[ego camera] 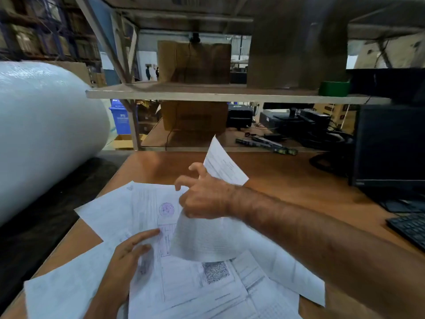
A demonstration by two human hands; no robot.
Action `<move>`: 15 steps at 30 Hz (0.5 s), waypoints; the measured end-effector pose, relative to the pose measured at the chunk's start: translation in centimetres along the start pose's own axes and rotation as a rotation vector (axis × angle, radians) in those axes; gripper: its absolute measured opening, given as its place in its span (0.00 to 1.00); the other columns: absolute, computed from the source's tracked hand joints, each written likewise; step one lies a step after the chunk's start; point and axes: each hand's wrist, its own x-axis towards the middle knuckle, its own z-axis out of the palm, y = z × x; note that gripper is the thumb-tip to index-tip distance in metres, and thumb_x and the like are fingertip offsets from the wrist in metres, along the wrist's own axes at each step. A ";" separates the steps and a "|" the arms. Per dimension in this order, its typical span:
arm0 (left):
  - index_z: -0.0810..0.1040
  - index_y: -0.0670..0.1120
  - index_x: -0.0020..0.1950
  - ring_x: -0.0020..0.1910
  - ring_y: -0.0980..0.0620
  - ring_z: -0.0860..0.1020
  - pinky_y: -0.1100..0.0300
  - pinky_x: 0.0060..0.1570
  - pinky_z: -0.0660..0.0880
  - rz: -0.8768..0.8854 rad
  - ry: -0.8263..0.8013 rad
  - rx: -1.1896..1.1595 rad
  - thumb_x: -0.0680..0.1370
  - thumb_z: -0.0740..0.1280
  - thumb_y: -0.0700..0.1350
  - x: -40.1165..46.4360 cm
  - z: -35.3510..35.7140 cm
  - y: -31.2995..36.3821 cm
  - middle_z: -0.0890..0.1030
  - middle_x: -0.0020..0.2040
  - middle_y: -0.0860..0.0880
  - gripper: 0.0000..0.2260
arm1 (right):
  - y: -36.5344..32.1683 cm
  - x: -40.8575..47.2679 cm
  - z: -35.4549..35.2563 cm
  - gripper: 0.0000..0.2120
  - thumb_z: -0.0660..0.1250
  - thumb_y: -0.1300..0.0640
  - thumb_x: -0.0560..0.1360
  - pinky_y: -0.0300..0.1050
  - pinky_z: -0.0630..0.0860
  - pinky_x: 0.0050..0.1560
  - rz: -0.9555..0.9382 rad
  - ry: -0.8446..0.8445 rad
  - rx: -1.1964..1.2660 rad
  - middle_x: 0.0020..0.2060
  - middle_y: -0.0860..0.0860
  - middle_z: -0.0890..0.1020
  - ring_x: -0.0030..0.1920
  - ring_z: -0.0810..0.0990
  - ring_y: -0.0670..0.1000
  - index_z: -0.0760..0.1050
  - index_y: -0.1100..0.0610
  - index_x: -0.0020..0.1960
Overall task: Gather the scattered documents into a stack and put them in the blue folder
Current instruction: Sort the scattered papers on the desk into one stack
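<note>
The right hand (204, 199) has its fingers (184, 180) curled, pinching a curling sheet (207, 240) lifted off the counter (299, 180); a second sheet (224, 163) sticks up just behind them. The left hand (128, 256) lies flat, fingers straight, pressing the scattered papers (184, 291) spread under and around both hands. A blue folder isn't visible.

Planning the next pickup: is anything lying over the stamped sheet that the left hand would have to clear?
Yes. The curled sheet in the right hand hangs over the stamped sheet; the left hand rests flat on it.
</note>
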 end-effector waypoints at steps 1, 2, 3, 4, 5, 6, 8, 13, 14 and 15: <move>0.88 0.59 0.52 0.65 0.51 0.78 0.51 0.72 0.68 0.018 -0.001 0.030 0.82 0.63 0.33 0.1 -0.2 -0.1 0.84 0.61 0.58 0.22 | -0.9 0.6 1.0 0.08 0.81 0.54 0.67 0.73 0.61 0.67 -0.030 0.058 -0.017 0.54 0.45 0.82 0.71 0.69 0.57 0.85 0.45 0.43; 0.87 0.66 0.51 0.64 0.52 0.79 0.51 0.71 0.69 0.013 0.003 0.048 0.82 0.64 0.35 0.1 -0.3 0.0 0.85 0.58 0.62 0.24 | -1.8 0.9 2.1 0.10 0.81 0.55 0.67 0.73 0.62 0.66 -0.027 0.114 0.006 0.62 0.48 0.80 0.74 0.67 0.58 0.85 0.45 0.46; 0.85 0.69 0.49 0.61 0.54 0.80 0.53 0.69 0.71 -0.002 0.004 0.011 0.82 0.64 0.36 0.1 -0.3 0.0 0.85 0.54 0.65 0.26 | -2.9 1.0 3.0 0.13 0.79 0.56 0.68 0.73 0.62 0.67 0.008 0.158 0.052 0.69 0.51 0.76 0.76 0.64 0.59 0.84 0.45 0.50; 0.86 0.69 0.46 0.58 0.56 0.82 0.56 0.66 0.73 -0.025 0.014 -0.029 0.82 0.62 0.34 0.3 -0.3 -0.2 0.85 0.50 0.66 0.29 | -4.3 1.1 4.1 0.14 0.77 0.56 0.70 0.73 0.63 0.67 0.083 0.182 0.112 0.74 0.52 0.71 0.78 0.62 0.59 0.82 0.45 0.54; 0.86 0.68 0.41 0.56 0.58 0.83 0.57 0.65 0.74 -0.031 0.034 -0.060 0.82 0.59 0.31 0.4 -0.1 -0.3 0.86 0.46 0.66 0.33 | -5.9 1.3 5.0 0.14 0.73 0.54 0.72 0.72 0.64 0.67 0.199 0.175 0.166 0.77 0.53 0.67 0.79 0.60 0.59 0.80 0.44 0.57; 0.86 0.66 0.36 0.56 0.55 0.83 0.58 0.64 0.74 -0.053 0.049 -0.077 0.82 0.55 0.28 0.6 0.0 -0.5 0.86 0.42 0.65 0.37 | -7.4 1.3 6.3 0.15 0.70 0.50 0.73 0.72 0.66 0.66 0.345 0.156 0.224 0.79 0.54 0.64 0.79 0.60 0.60 0.77 0.44 0.59; 0.88 0.59 0.34 0.54 0.50 0.83 0.65 0.55 0.78 -0.101 0.057 -0.154 0.83 0.52 0.28 0.2 0.1 0.0 0.86 0.39 0.61 0.36 | -10.2 0.8 8.3 0.25 0.68 0.38 0.72 0.74 0.67 0.65 0.627 0.046 0.388 0.81 0.54 0.59 0.80 0.60 0.62 0.72 0.44 0.67; 0.80 0.51 0.60 0.51 0.62 0.83 0.66 0.58 0.78 -0.037 0.089 -0.142 0.85 0.59 0.39 -1.2 0.7 2.2 0.85 0.52 0.61 0.12 | -14.7 -1.6 9.5 0.39 0.38 0.27 0.76 0.68 0.41 0.76 0.725 -0.133 0.763 0.83 0.48 0.47 0.83 0.46 0.55 0.46 0.42 0.83; 0.79 0.52 0.60 0.51 0.67 0.82 0.63 0.62 0.76 -0.010 0.100 -0.113 0.85 0.59 0.41 -1.4 0.8 2.4 0.84 0.52 0.64 0.11 | -15.2 -1.9 8.9 0.40 0.36 0.28 0.74 0.67 0.40 0.76 0.704 -0.134 0.766 0.83 0.47 0.47 0.83 0.45 0.54 0.45 0.41 0.83; 0.78 0.54 0.61 0.51 0.70 0.81 0.61 0.63 0.74 -0.005 0.102 -0.099 0.85 0.60 0.43 -1.5 1.0 2.7 0.83 0.53 0.67 0.11 | -15.6 -2.2 8.4 0.39 0.36 0.28 0.74 0.66 0.40 0.76 0.684 -0.141 0.770 0.83 0.47 0.47 0.83 0.45 0.53 0.45 0.41 0.83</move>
